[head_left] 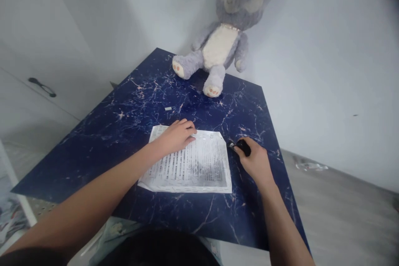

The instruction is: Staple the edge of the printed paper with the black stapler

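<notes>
A sheet of printed paper (199, 166), creased along its edges, lies on the dark blue marbled table (124, 141). My left hand (177, 135) rests palm down on its upper left part, fingers loosely extended toward the top edge. Just off the paper's right side, my right hand (254, 158) is closed around a small black object with a shiny tip (244, 147). Its tip points toward the sheet's upper right corner, apart from it. My fingers cover part of this object, so its exact kind is unclear.
A grey and white plush toy (220, 45) sits at the table's back against the wall. A small pale rectangular piece (168, 108) lies beyond the paper. Clear plastic (310, 166) is on the floor at right. A cabinet handle (42, 87) shows at left.
</notes>
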The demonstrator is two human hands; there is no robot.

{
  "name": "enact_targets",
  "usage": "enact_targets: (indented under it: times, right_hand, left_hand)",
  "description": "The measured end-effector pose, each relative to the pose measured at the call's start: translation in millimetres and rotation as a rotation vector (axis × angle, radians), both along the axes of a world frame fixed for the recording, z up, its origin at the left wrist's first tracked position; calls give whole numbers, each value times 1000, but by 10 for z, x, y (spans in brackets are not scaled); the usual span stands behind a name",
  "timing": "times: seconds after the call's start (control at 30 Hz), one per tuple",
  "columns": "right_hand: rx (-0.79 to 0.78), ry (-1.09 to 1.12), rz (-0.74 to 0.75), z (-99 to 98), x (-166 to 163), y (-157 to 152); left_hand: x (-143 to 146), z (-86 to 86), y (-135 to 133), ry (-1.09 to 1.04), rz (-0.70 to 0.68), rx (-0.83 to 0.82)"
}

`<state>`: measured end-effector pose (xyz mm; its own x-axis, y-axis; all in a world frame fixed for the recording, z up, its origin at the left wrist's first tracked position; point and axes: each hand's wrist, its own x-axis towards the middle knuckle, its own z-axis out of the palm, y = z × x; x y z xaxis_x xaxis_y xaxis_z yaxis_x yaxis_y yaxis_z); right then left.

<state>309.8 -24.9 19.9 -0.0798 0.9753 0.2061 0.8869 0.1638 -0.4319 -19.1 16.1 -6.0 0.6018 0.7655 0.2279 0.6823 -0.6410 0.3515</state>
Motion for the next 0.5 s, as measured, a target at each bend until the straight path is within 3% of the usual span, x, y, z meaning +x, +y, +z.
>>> enact_targets:
  times: [0.2, 0.5]
  right_hand:
    - [7, 15, -19, -87, 38, 26]
    - [1, -36, -76, -175, 40, 77]
  left_hand:
    - [25, 29, -50, 24, 7, -3]
    - [30, -73, -12, 6, -11, 48]
